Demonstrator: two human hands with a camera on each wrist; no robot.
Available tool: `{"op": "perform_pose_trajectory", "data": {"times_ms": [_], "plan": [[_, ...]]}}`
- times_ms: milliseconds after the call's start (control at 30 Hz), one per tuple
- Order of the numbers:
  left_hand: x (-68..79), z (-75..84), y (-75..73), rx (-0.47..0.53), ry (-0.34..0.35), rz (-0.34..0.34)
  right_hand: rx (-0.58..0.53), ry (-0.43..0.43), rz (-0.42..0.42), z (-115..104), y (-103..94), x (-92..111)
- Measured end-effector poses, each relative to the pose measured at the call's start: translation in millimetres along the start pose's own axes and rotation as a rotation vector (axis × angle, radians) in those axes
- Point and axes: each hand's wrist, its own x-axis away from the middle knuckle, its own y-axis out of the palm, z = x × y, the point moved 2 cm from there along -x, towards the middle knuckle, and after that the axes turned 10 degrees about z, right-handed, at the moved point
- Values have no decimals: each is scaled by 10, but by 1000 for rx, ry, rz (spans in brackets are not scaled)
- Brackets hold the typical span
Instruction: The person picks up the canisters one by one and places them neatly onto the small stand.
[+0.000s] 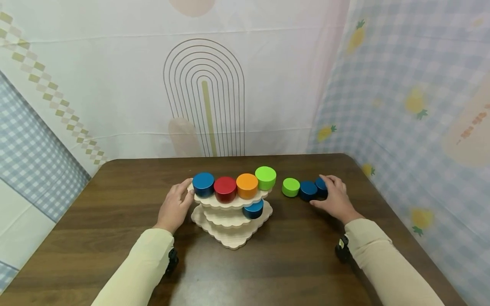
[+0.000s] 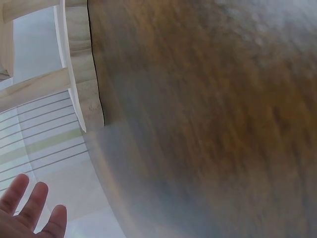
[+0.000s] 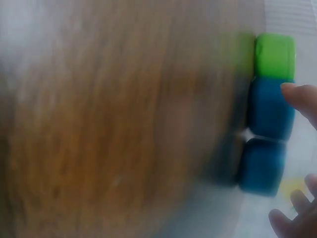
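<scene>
Steadying the wooden stand, seemingly: in the head view, the left hand meets its left edge, pinch unclear; the right hand spreads by blue blocks right of the stand. Left wrist: fingers apart near the stand. Right wrist: thumb and fingers apart.

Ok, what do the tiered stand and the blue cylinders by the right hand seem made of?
Tiered stand: probably unpainted wood, matte; pale, with faint grain along its edge in the left wrist view. Blue cylinders: smooth, evenly coloured, seemingly satin; painted wood or plastic, no visible grain settles it.
</scene>
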Motion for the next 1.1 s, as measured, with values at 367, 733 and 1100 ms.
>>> {"op": "perform_pose_trajectory", "data": {"times_ms": [367,733,1100], "plan": [[-5,-22,22,0,4,13,-2,79,-28,294,56,-86],[1,-11,20,8,7,20,-3,165,-79,370,72,-203],[1,7,5,18,6,18,25,216,-109,380,105,-256]]}}
